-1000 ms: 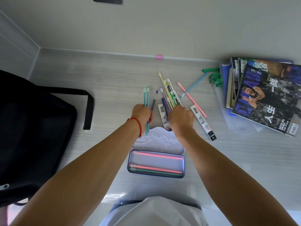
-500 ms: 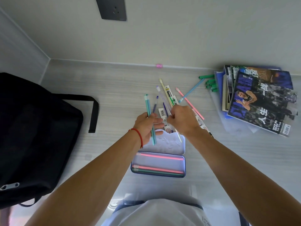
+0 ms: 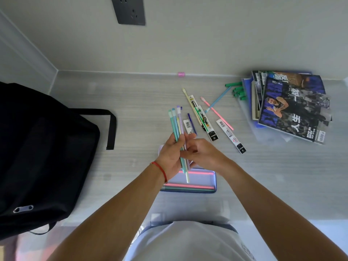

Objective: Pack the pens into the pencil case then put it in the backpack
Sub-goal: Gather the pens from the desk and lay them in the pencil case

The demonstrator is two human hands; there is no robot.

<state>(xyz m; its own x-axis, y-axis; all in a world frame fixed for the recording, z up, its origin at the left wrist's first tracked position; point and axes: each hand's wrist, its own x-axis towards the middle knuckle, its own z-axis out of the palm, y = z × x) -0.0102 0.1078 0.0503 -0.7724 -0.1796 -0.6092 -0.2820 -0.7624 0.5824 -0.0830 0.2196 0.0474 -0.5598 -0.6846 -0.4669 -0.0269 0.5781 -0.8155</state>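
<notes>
Left hand (image 3: 170,157), red cord at the wrist: grasps a bundle of pens (image 3: 178,132) in teal, blue, lilac and pale yellow, caps pointing far, lower ends hanging over the pencil case. Right hand (image 3: 202,154): fingers curled against the same bundle from the right, pinching the pens just below the left thumb. Pencil case (image 3: 211,191): blue tin, open, directly beneath both hands at the near centre of the desk (image 3: 141,129); holds pink and green pens lying lengthwise; its pale lid is mostly hidden behind the hands. Loose stock on the desk, just beyond the hands: a packaged refill (image 3: 188,126) with a dark blue pen beside it, a cream pen and a green-printed packet (image 3: 202,117), a second barcode packet (image 3: 231,136) to the right, a pink pen (image 3: 217,113) crossed by a light blue pen (image 3: 218,99). Far right: green pens (image 3: 238,90) against a stack of magazines (image 3: 293,110). Left: black backpack (image 3: 43,157), strap lying toward the centre. Far edge: small pink object (image 3: 181,74) at the wall; dark wall socket (image 3: 130,11) above.
</notes>
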